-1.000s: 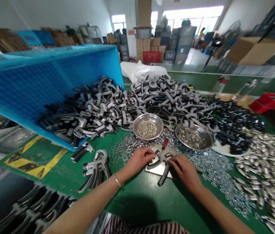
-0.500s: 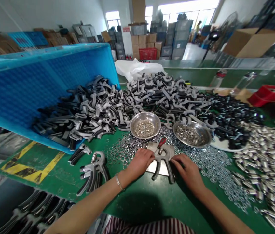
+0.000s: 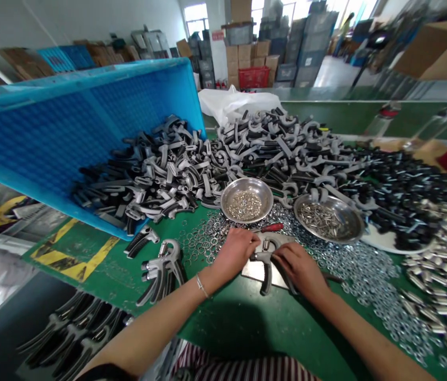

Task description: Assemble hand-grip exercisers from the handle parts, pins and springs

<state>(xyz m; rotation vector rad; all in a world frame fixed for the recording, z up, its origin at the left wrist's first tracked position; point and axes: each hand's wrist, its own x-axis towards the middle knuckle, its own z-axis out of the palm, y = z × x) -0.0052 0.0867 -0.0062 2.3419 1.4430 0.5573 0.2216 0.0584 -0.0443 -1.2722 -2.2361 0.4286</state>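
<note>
A grey and black hand grip strengthener [image 3: 266, 272] lies on a metal plate [image 3: 252, 270] in front of me, its coil spring toward the far side. My left hand [image 3: 237, 251] is closed, fingertips pinching at the left side of its head. My right hand [image 3: 301, 269] has its fingers closed on the right side and partly hides that handle. Just beyond the plate lies a red-handled screwdriver [image 3: 273, 228]. Any small part between my fingertips is too hidden to make out.
Two steel bowls of small metal parts, a left bowl [image 3: 262, 188] and a right bowl [image 3: 352, 233], stand behind the plate. Loose nuts [image 3: 370, 278] and metal cylinders [image 3: 439, 270] spread rightward. A blue crate [image 3: 88, 111] spills handles at left, near several assembled grips [image 3: 163, 270].
The screwdriver, earlier tilted over the spring, now lies beyond it with its handle to the right. My right hand has moved further over the grip strengthener. The whole view has shifted.
</note>
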